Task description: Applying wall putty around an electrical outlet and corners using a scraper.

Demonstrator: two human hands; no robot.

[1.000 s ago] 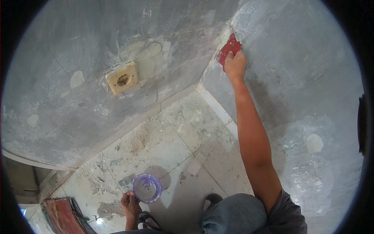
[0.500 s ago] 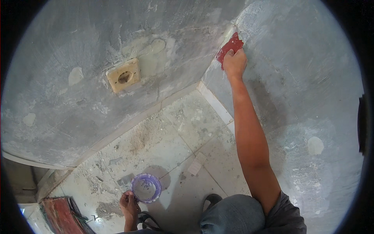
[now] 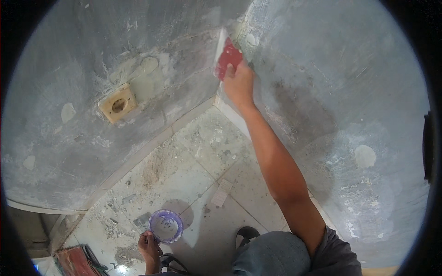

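My right hand [image 3: 239,83] reaches far forward, its fingers closed round a red putty scraper [image 3: 230,58]. Along the scraper's left edge runs a strip of white paste, close to the corner where two grey walls meet. Low and near, my left hand [image 3: 149,247] pinches the rim of a round purple tub [image 3: 166,226]. Whitish paste coats the inside of that tub. The tub is held above the tiled floor, where its shadow falls to the right.
A yellowed wall socket [image 3: 118,103] juts from the left wall [image 3: 50,152]. Grit and flakes litter the floor tiles [image 3: 189,170], and a small pale tile piece [image 3: 222,192] lies there. A reddish, worn object [image 3: 76,263] sits at lower left. My knee [image 3: 271,255] is bent near the front.
The scraper has turned more upright, and its white-coated edge now shows. The whole view has shifted, so walls and socket appear farther left. My left hand still holds the tub.
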